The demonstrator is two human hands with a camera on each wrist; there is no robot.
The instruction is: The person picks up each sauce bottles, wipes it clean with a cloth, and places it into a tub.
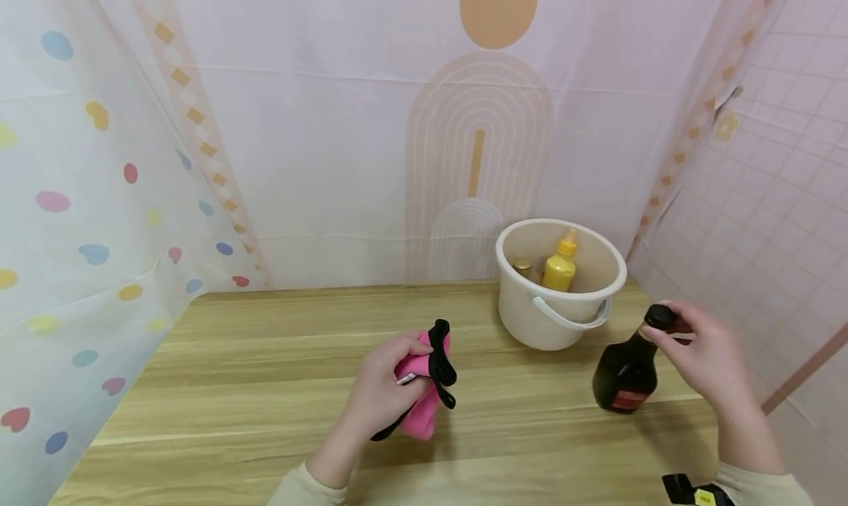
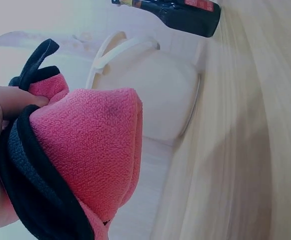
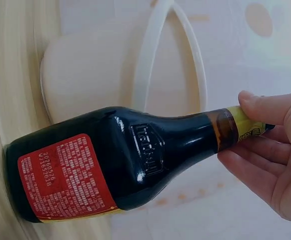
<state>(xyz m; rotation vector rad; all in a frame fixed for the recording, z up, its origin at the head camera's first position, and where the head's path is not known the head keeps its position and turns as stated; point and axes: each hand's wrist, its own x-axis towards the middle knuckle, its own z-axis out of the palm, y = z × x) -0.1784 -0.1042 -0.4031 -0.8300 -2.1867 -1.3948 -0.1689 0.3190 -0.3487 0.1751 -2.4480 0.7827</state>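
1. The right hand (image 1: 702, 355) holds a dark bottle (image 1: 626, 373) by the neck. Its thumb and fingers (image 3: 265, 150) are curled round the neck just below the black cap (image 1: 660, 316), over a yellow band.
2. The bottle extends down and to the left from that grip. It leans, with its cap end high toward the right hand and its base down on the wooden table (image 1: 265, 388). In the right wrist view a red label (image 3: 65, 180) with white print shows on the wide lower body.
3. The left hand (image 1: 380, 392) clutches a pink cloth (image 1: 424, 410) with black trim. The fingers are closed round its bunched upper part, and the thumb (image 2: 10, 102) presses on the fabric near a black loop (image 2: 38, 60).
4. The pink cloth hangs below and to the right of that hand, its lower end at or just above the table; contact cannot be told. A black strap (image 1: 442, 366) dangles at its right side.
5. The two hands are well apart, the left near the middle of the table, the right at its right side.
6. A white bucket (image 1: 530, 311) with a white handle (image 1: 570, 316) stands on the table between and behind the hands, just beside the dark bottle on its left.
7. Inside the bucket stands a yellow squeeze bottle (image 1: 560, 266), upright, with another small bottle (image 1: 523, 268) just to its left.
8. Patterned curtains (image 1: 331, 123) enclose the table at the back and both sides.
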